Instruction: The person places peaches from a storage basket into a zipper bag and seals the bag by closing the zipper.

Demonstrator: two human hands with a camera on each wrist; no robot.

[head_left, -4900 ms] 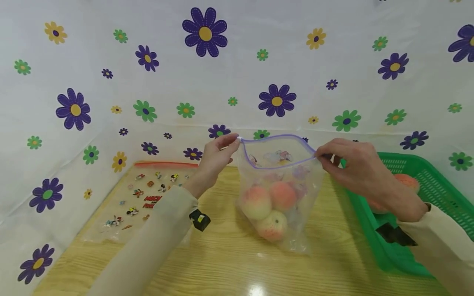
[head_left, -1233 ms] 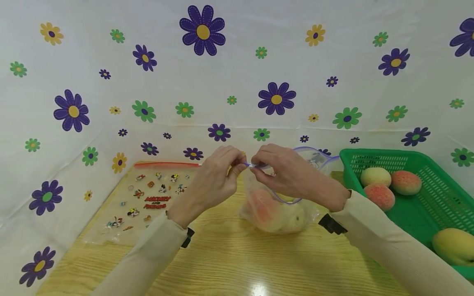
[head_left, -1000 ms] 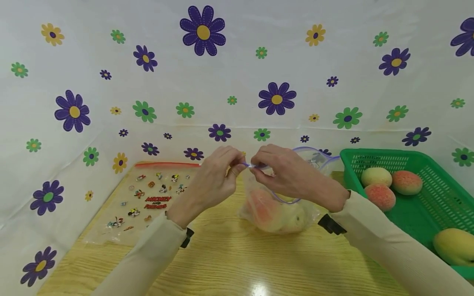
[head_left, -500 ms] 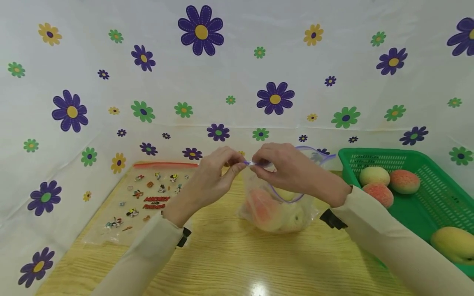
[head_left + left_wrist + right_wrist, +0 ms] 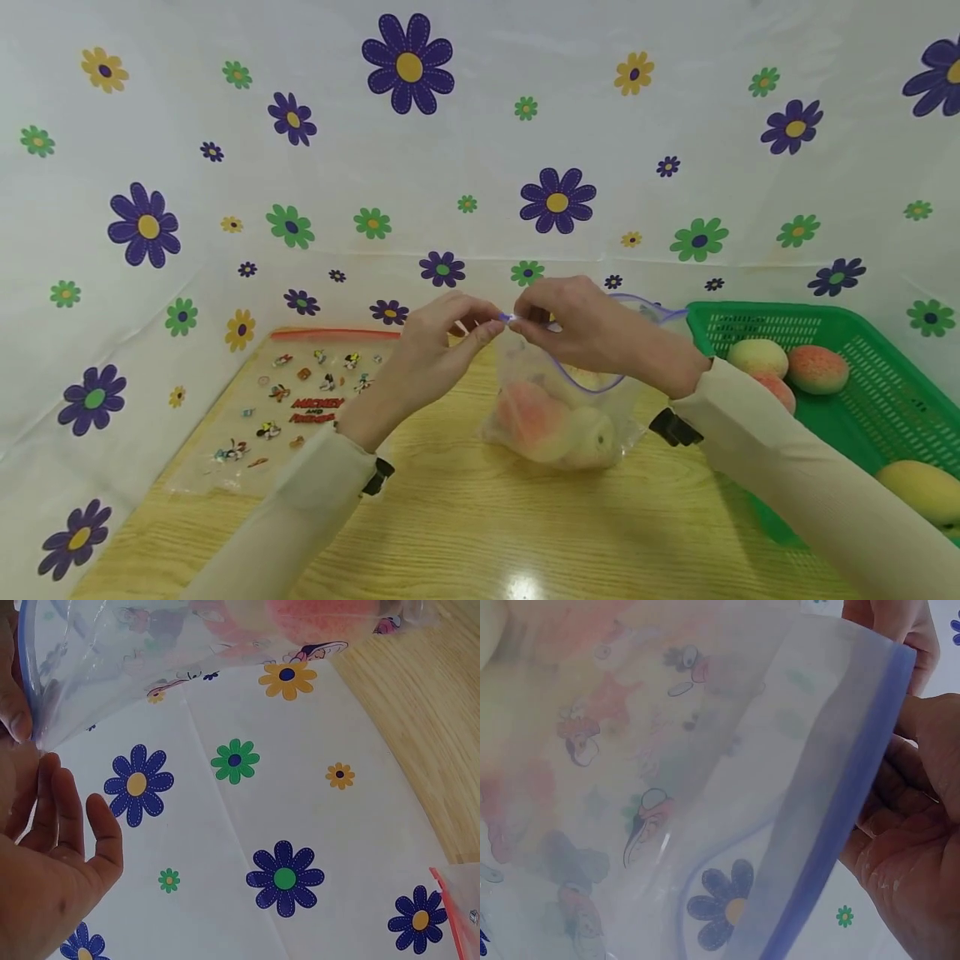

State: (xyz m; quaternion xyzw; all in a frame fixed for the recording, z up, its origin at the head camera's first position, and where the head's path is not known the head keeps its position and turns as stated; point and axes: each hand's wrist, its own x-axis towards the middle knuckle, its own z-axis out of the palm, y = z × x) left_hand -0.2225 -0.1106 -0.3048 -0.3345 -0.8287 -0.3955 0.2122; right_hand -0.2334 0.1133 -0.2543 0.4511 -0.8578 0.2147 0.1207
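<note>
A clear zip bag (image 5: 517,367) with a purple zip edge stands on the table, with several peaches (image 5: 531,417) inside. At the left end of its zip, my left hand (image 5: 420,358) pinches the corner between thumb and index finger. My right hand (image 5: 592,329) pinches the zip close beside it, thumb below and fingers curled above. Right of that hand, the purple edges (image 5: 637,297) stand apart in a loop, so the mouth gapes there. In the right wrist view, the purple zip strip (image 5: 855,780) runs beside the right fingers. Cartoon prints show on the bag (image 5: 157,645).
Flat on the wooden table (image 5: 465,533) at left lies another zip bag (image 5: 247,417) with a red zip. A green basket (image 5: 847,417) at right holds peaches (image 5: 819,370) and a yellow fruit (image 5: 918,492). A flower-patterned sheet (image 5: 465,150) hangs behind.
Earlier my hands held the bag's mouth wide at its two ends. My right hand has since moved left beside the left one. Lately both hands have risen slightly with the zip's left end.
</note>
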